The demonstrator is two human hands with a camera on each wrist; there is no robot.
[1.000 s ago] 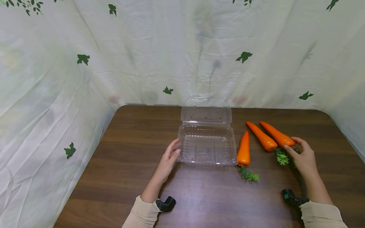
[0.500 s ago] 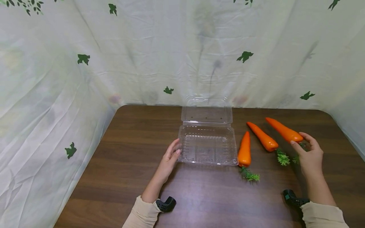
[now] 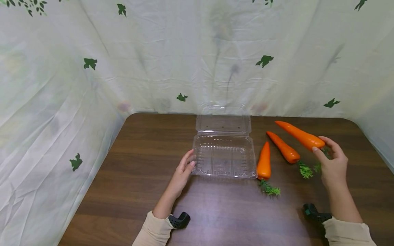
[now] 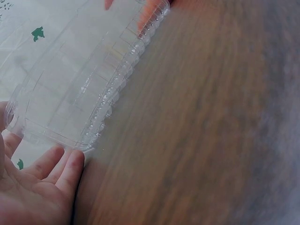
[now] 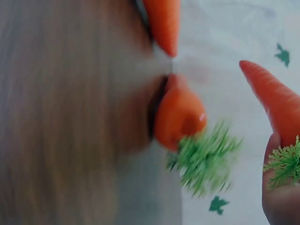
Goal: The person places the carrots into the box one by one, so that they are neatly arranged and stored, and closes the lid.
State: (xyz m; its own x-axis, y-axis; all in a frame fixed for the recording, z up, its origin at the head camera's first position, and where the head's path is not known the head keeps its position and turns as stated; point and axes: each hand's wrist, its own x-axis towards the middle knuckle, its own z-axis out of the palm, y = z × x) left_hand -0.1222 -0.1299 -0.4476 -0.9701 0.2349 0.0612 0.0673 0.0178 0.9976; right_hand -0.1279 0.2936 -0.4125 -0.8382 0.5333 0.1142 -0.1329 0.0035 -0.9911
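Note:
My left hand holds the left rim of a clear plastic clamshell container, thumb and fingers close about its edge. In the left wrist view, straight fingertips meet the container's corner. The container lies with its lid folded back. My right hand pinches an orange carrot at its thick end, tip pointing up and left. Its green top is partly hidden by the hand. Beneath it lies a second carrot; a third carrot lies against the container's right side.
Both carrots on the wooden table have green leafy tops. A pale curtain with green leaf shapes hangs behind the table's far edge. Black devices are strapped to both wrists.
The right hand first drew the gripped carrot to the right, away from the neighbouring carrot, then raised it, its tip swinging up and left. The left hand and container stay put.

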